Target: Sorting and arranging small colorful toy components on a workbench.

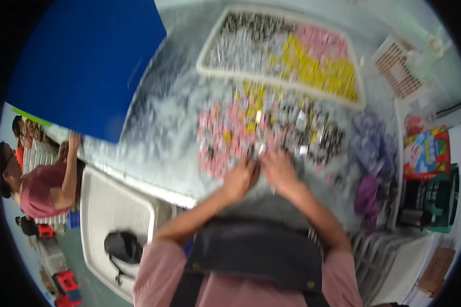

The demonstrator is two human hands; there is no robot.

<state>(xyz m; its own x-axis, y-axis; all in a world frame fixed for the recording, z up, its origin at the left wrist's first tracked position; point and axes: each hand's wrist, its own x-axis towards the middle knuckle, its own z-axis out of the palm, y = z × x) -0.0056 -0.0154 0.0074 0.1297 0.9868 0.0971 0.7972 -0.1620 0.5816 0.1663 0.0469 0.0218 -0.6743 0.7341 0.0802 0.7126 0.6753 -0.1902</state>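
Pile of small pieces [223, 138]: pink, silver, yellow and dark, loosely mixed, spread on the bench [164, 161] directly before the person; single pieces blurred.

Left hand [241, 176]: at the near edge of the pile, fingers bent and pointing into it; whether they are together on a piece or apart cannot be told.

Right hand [278, 169]: just beside the left, fingers reaching down into the same edge; blurred, so whether they are closed on anything cannot be told.

White tray [205, 65]: beyond the pile, low-rimmed, holding similar pieces grouped by colour, dark at the far left, silver in front of them, pink at the far right, yellow along the near right.

Blue board [87, 61]: large, flat, at the far left.

Lilac plastic bag [371, 138]: crumpled, right of the pile; purple bundle [366, 197] nearer the person.

Colourful packet [427, 153]: farther right.

Black cap [123, 246]: on a pale ridged tray [100, 204], lower left.

Co-worker [46, 187]: far left, in a dark pink top.
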